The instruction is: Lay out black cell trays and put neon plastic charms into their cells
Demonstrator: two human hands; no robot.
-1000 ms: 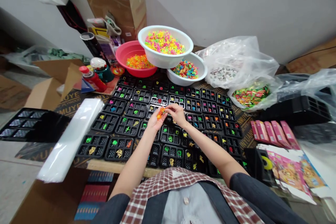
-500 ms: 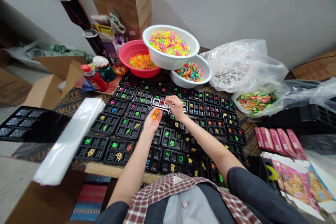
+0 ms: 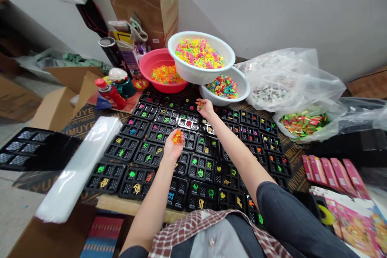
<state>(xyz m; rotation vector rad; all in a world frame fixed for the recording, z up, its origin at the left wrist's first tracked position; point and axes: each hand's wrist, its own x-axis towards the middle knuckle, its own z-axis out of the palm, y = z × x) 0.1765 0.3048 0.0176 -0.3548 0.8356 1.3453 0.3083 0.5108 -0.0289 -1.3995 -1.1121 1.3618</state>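
My left hand [image 3: 173,147] is palm up over the middle of the trays, its fingers curled round a small heap of orange plastic charms [image 3: 177,137]. Farther out, my right hand [image 3: 206,109] hovers above the back rows, fingers bent together with small orange bits at their tips; their exact shape is too small to make out. Beneath both hands lie rows of black compartment trays [image 3: 202,166]. Several cells hold small green, yellow, red or pink charms. One tray [image 3: 189,121] just ahead of my left hand has a red piece in it.
Behind the trays stand a red basin [image 3: 146,64] and two white basins [image 3: 201,73] of colourful charms, one overlapping the other. Plastic bags [image 3: 290,76] and pink boxes [image 3: 332,173] are at right. Clear plastic sleeves [image 3: 80,165], a spray can [image 3: 110,94] and cartons are at left.
My right hand has moved forward, away from my left hand, toward the back trays. My left hand stays nearly in place with its orange charms. The view has shifted slightly.
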